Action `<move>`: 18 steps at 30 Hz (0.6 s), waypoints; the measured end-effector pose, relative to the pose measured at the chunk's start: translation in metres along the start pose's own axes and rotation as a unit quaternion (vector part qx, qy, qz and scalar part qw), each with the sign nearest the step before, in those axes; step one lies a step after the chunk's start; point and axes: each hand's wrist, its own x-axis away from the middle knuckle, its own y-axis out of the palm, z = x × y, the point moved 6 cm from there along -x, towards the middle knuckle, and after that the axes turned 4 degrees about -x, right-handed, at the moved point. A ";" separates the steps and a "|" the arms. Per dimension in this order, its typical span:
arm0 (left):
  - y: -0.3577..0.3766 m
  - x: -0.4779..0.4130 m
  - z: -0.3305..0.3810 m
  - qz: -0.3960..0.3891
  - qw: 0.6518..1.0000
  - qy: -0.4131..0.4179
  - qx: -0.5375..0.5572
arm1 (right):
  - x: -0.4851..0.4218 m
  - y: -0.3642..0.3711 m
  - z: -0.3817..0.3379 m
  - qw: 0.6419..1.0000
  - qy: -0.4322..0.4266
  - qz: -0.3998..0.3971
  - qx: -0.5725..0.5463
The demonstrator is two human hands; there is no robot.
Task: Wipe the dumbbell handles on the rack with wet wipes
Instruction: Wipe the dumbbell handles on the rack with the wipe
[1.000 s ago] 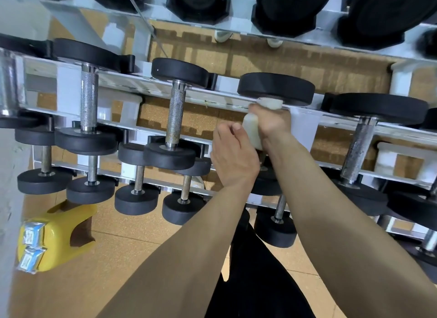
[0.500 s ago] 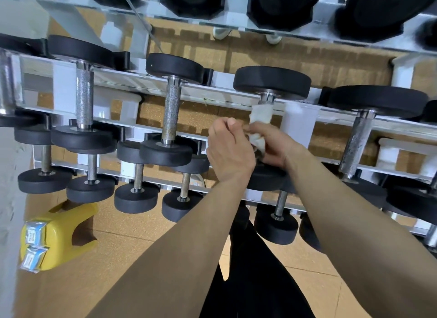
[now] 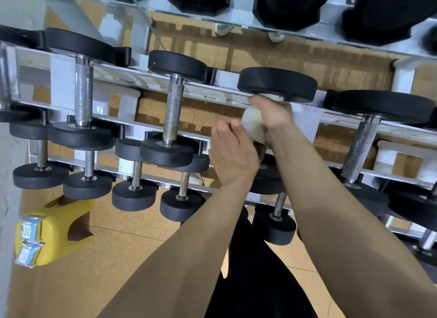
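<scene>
No text legible. Two foil packets [image 3: 28, 243] on the yellow stool [image 3: 59, 237] carried blue-and-white printed labels, but the print was too small and blurred to read.

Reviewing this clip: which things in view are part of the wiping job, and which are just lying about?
In the job: white wet wipe, held round a handle by the right hand; black-headed steel dumbbell it belongs to; left hand close beside; white metal rack.
Lying about: yellow plastic stool on the floor; blue-and-silver packets on it, contents unclear.
</scene>
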 end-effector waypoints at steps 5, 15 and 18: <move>0.000 -0.001 0.000 0.001 1.000 0.001 -0.007 | -0.004 0.008 0.007 0.957 0.089 -0.225 -0.158; 0.001 -0.001 -0.001 0.010 1.000 0.006 -0.001 | 0.000 0.000 0.043 0.952 0.119 -0.274 -0.071; 0.002 -0.001 -0.001 0.013 1.000 0.008 0.006 | 0.000 -0.008 0.042 0.991 0.043 -0.124 0.028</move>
